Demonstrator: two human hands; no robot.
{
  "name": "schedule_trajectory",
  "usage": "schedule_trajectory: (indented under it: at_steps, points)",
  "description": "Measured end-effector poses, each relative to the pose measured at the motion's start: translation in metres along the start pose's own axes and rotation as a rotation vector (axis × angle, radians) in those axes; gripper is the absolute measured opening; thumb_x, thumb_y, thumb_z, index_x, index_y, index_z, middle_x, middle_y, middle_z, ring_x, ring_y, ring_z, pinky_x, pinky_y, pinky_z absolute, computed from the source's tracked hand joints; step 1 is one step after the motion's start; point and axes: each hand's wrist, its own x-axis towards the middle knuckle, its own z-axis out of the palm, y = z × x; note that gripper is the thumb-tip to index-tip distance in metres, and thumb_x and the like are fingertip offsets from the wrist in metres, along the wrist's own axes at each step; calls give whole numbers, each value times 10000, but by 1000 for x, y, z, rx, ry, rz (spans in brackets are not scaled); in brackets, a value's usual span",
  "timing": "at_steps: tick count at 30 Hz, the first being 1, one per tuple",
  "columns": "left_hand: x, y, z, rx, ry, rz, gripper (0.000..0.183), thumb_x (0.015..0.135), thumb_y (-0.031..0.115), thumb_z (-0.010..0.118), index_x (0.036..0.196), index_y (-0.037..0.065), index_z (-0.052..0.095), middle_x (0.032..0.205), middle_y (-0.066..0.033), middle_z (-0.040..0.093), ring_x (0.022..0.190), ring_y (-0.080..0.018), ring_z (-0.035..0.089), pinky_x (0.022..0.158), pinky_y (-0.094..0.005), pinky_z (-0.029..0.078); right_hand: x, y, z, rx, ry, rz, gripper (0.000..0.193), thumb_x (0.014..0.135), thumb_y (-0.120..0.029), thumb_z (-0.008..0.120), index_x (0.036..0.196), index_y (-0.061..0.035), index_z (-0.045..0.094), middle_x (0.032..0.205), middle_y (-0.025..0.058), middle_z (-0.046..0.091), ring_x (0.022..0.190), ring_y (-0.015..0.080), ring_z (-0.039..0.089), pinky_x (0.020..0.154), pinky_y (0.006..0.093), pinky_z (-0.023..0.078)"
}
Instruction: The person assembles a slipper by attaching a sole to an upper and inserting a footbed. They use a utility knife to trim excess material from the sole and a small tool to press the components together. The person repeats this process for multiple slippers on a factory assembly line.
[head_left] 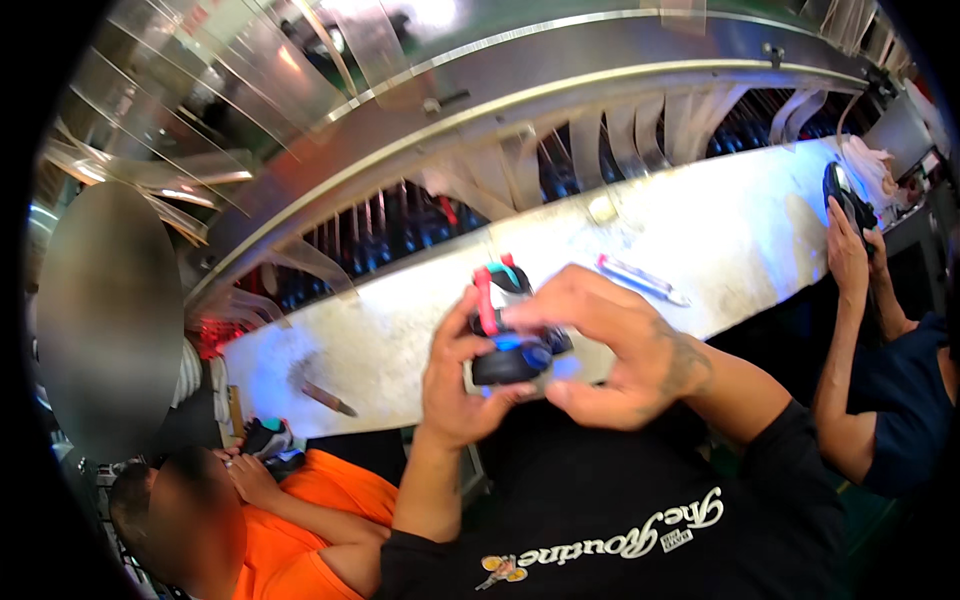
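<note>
In front of my chest is a small black shoe (505, 362) with red and teal trim and a blue-lit side. My left hand (452, 385) is closed around its left side, thumb at the lower edge. From the right, my right hand (625, 345) reaches over it, fingers stretched out across the shoe's top near the red strip (485, 300). Its thumb stands apart from the fingers, below. Motion blurs the fingertips, and my hands hide part of the shoe.
A long pale worktable (400, 330) runs ahead of me. On it lie a white and pink pen-like tube (640, 278) and a brown-handled tool (328, 398). Beyond is a machine with hanging plastic strips (615, 140). Co-workers at left (330, 500) and right (850, 390) hold shoes.
</note>
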Motion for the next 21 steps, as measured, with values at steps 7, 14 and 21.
schedule_trajectory:
  at_steps: [7,14,21]
  points:
    - [15,7,8,81,21,81,571,792,139,969,1264,44,662,1553,-302,593,1422,-462,612,1161,-505,509,48,-64,-15,488,-138,-104,752,909,-55,737,1606,73,487,1063,123,707,830,203,679,832,357,569]
    - [9,6,9,155,-34,23,586,761,166,1006,1215,36,659,1599,-335,545,1505,-496,535,1218,-529,466,27,-48,-2,484,-70,-147,724,880,-31,750,1569,58,550,1007,105,695,831,213,669,818,370,564]
    - [12,12,4,-18,-45,-8,658,851,377,962,1293,36,613,1643,-347,486,1520,-490,513,1215,-513,458,-44,-1,18,-184,25,217,723,792,-32,850,1488,-22,654,1354,186,615,1169,321,660,1000,407,571]
